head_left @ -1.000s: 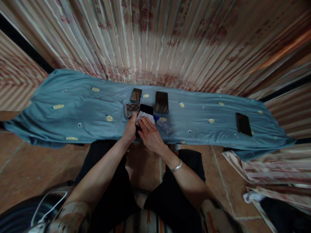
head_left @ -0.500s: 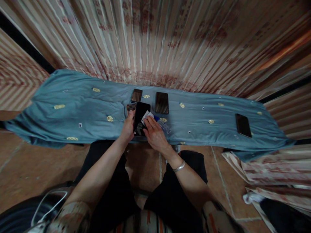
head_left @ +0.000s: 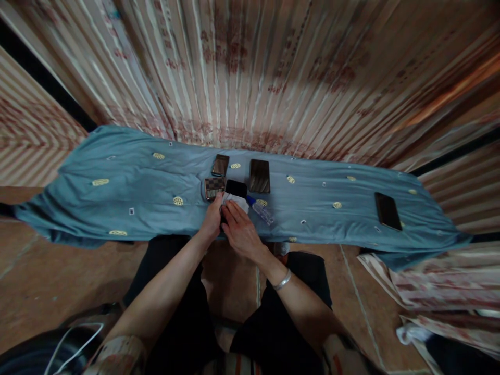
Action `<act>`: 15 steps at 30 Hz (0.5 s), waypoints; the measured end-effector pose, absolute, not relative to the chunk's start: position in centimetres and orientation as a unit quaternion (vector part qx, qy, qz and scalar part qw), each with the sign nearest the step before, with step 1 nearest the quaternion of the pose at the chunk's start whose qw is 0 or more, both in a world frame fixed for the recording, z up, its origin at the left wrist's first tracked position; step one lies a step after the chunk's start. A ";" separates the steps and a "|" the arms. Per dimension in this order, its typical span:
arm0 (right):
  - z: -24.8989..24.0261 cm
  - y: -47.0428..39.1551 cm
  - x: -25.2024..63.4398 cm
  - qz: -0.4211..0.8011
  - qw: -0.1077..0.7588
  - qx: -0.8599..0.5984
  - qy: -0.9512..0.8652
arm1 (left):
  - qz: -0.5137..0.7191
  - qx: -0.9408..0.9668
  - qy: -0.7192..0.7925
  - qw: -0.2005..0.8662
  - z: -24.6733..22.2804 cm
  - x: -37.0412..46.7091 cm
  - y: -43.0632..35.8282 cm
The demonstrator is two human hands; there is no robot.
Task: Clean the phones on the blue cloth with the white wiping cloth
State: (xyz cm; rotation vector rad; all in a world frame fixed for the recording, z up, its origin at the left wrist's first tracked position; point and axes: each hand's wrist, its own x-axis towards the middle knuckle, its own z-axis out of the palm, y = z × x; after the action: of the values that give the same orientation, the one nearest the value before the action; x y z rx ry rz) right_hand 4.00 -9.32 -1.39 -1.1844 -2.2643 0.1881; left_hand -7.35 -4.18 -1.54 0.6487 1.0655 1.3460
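From where I'm standing, the L hand (head_left: 213, 216) has its fingers closed on the L side of a black phone (head_left: 236, 188), at the tabletop's (head_left: 140, 192) near edge, approx. mid-length. R hand's (head_left: 242, 232) fingers press a pale wipe (head_left: 239, 202) onto the phone; can't tell if they pinch it. Just R of that: clear bottle (head_left: 264, 213), blue cap, any lettering too small to read. Checkered case (head_left: 213, 190) on the L, small dark device (head_left: 221, 165) behind, bigger dark tablet (head_left: 260, 176) back R, another dark phone (head_left: 388, 211) well apart, far R. Brands unreadable from here.
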 end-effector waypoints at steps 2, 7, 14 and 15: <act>-1.4 -9.3 4.0 0.070 0.284 -0.440 -0.849 | 0.581 0.276 0.476 0.599 -1.6 -7.3 -4.1; -1.5 -8.9 4.5 0.067 0.296 -0.454 -0.838 | 0.592 0.269 0.455 0.608 -0.7 -7.2 -3.8; -1.5 -8.3 5.4 0.060 0.307 -0.481 -0.819 | 0.574 0.250 0.404 0.667 1.3 -7.4 -3.7; -1.6 -8.3 5.4 0.062 0.308 -0.480 -0.819 | 0.572 0.241 0.408 0.670 1.6 -7.5 -3.7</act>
State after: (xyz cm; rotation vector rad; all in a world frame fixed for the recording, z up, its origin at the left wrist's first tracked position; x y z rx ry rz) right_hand 5.38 -8.32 -1.56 -1.2689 -2.1648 0.1641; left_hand -7.46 -3.71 1.62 0.5425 0.9189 1.2881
